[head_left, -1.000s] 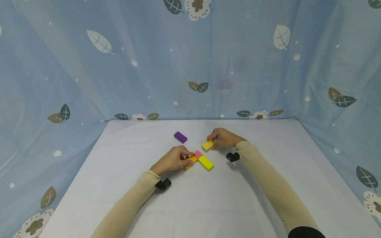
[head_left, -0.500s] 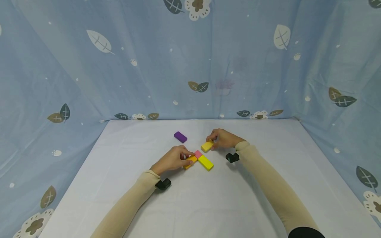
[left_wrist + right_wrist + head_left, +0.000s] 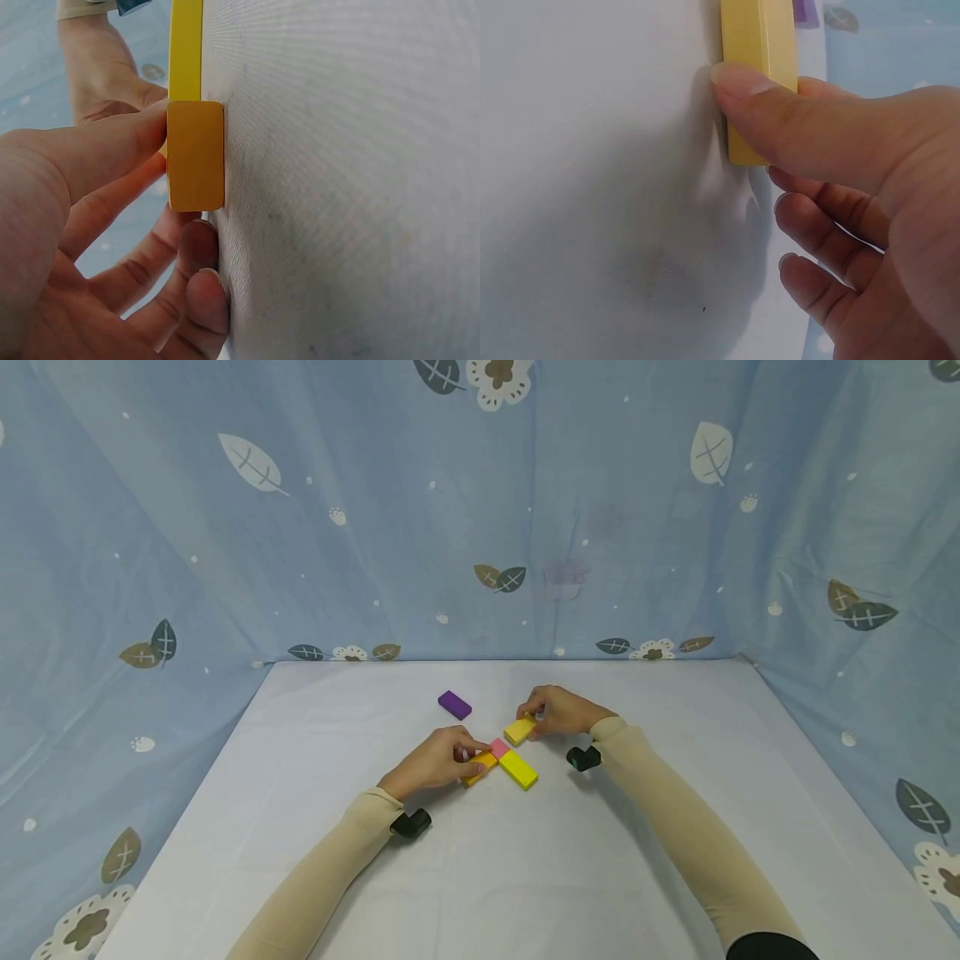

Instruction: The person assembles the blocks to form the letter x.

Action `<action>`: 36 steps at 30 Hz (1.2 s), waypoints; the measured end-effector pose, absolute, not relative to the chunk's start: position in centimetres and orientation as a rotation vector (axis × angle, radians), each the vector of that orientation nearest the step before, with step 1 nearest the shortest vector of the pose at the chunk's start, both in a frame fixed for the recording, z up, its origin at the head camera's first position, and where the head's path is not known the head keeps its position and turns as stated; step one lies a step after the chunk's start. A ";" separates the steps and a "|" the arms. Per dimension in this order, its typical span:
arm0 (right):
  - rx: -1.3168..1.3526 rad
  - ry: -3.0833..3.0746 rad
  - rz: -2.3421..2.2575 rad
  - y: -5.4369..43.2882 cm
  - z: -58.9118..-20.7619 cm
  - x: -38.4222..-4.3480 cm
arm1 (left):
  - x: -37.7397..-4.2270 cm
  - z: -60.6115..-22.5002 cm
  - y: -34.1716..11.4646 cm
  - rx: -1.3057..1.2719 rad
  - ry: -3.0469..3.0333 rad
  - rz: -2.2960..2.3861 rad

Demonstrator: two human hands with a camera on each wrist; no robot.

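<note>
My left hand (image 3: pixel 435 762) pinches an orange block (image 3: pixel 196 156) between thumb and fingers, low on the white table; its index finger reaches to a pink block (image 3: pixel 499 747), of which only a small square shows. A bright yellow block (image 3: pixel 519 771) lies flat, its far end against the pink one and close by the orange block's end. To the far right of these, my right hand (image 3: pixel 566 710) holds a paler yellow block (image 3: pixel 744 45) by its right end, thumb on the near side. That block's left end is just beyond the pink block.
A purple block (image 3: pixel 454 705) lies apart toward the back of the white-covered table (image 3: pixel 480 877). Blue patterned cloth (image 3: pixel 360 527) hangs behind the table and along both sides. A small black device (image 3: pixel 411 824) sits at the left wrist, another (image 3: pixel 583 758) at the right.
My right hand has slid the paler yellow block slightly left and nearer, toward the pink block. The left hand and the other blocks have stayed put.
</note>
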State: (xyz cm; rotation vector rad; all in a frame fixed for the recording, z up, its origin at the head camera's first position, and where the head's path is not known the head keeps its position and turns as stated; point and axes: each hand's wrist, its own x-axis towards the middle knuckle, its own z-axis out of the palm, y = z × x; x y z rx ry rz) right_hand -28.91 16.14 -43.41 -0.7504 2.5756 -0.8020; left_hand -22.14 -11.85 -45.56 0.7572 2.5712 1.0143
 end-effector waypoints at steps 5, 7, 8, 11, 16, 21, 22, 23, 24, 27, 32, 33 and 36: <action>-0.764 2.571 -0.803 16.0 -43.4 -28.8 | -22.2 -45.6 -11.8 0.757 2.572 1.009; -0.754 2.571 -0.802 16.0 -43.4 -28.8 | -22.2 -45.6 -11.8 0.764 2.571 1.010; -0.751 2.573 -0.802 16.0 -43.4 -28.7 | -22.2 -45.6 -11.8 0.769 2.571 1.011; -0.737 2.574 -0.800 15.9 -43.5 -28.7 | -22.3 -45.5 -11.8 0.779 2.574 1.010; -0.723 2.564 -0.804 15.9 -43.4 -28.6 | -22.3 -45.5 -11.8 0.785 2.576 1.005; -0.714 2.553 -0.806 15.8 -43.3 -28.5 | -22.3 -45.6 -11.9 0.803 2.575 1.014; -0.720 2.554 -0.802 15.8 -43.3 -28.5 | -22.3 -45.6 -11.9 0.809 2.576 1.016; -0.726 2.555 -0.798 15.8 -43.3 -28.5 | -22.4 -45.7 -12.0 0.814 2.576 1.016; -0.734 2.557 -0.791 15.8 -43.3 -28.6 | -22.4 -45.7 -12.0 0.818 2.576 1.016; -0.762 2.560 -0.771 15.8 -43.4 -28.6 | -22.4 -45.9 -12.0 0.835 2.575 1.017; -0.763 2.555 -0.772 15.7 -43.4 -28.6 | -22.4 -45.9 -12.1 0.839 2.567 1.028; -0.761 2.554 -0.773 15.7 -43.4 -28.6 | -22.4 -45.9 -12.1 0.838 2.566 1.028; -0.761 2.553 -0.767 15.6 -43.4 -28.6 | -22.4 -45.9 -12.0 0.833 2.568 1.028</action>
